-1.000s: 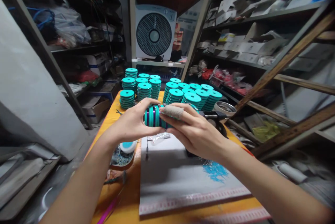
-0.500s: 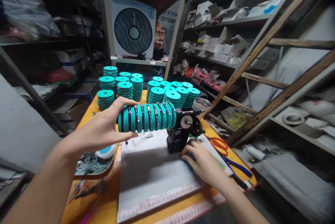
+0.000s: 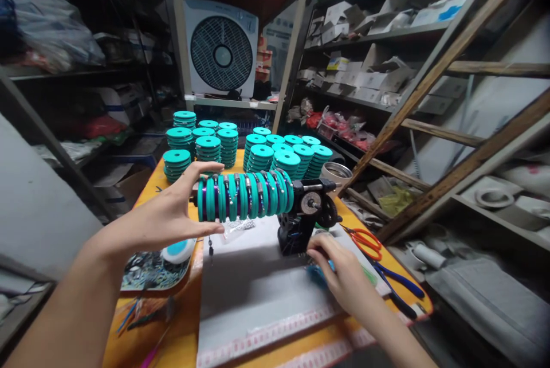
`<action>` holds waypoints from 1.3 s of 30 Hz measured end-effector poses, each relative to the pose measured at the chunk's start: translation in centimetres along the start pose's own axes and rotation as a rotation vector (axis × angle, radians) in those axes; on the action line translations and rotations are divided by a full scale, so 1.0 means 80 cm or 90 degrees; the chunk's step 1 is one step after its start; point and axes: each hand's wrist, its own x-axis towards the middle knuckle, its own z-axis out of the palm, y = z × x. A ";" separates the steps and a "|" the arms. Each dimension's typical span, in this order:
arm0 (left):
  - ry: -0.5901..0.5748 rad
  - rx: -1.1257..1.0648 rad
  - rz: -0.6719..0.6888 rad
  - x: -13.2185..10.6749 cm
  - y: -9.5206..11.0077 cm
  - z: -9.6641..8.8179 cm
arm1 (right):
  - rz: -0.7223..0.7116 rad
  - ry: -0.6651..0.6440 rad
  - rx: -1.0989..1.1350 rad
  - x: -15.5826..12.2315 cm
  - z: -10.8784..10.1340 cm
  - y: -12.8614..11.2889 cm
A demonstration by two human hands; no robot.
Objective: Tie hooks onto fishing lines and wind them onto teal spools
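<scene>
A row of teal line spools [image 3: 244, 196] sits side by side on the shaft of a small black hand-cranked winder [image 3: 296, 230]. My left hand [image 3: 184, 202] is wrapped round the row's left end, thumb below and fingers above. Dark lines with small weights and beads are wound on these spools. A short line with a dark weight [image 3: 211, 250] dangles under the left end. Low beside the winder's base, my right hand [image 3: 335, 259] has its fingers pinched together over a small blue plastic packet [image 3: 317, 275]. Whatever is between those fingertips is hidden.
Several stacks of teal spools [image 3: 208, 147] stand behind the winder, with a metal-rimmed can [image 3: 337, 172] to their right. Orange-handled scissors [image 3: 367, 242] and blue-handled pliers [image 3: 399, 282] lie at right. A tray of small parts [image 3: 150, 276] is at left. A white board [image 3: 249, 305] lies on the yellow table.
The spool row has turned slightly, and the dark weight hangs lower beneath it. My right hand has drawn back a little from the winder's base, its fingers closer together. The view shifted slightly.
</scene>
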 end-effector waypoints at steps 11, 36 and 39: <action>-0.054 -0.128 -0.034 -0.006 -0.005 -0.003 | -0.285 0.187 0.069 0.088 -0.042 -0.121; -0.039 -0.062 0.010 -0.006 -0.007 -0.009 | -0.325 0.180 0.171 0.167 0.002 -0.166; -0.031 -0.060 0.017 -0.007 -0.008 -0.008 | -0.324 0.173 0.165 0.167 0.002 -0.166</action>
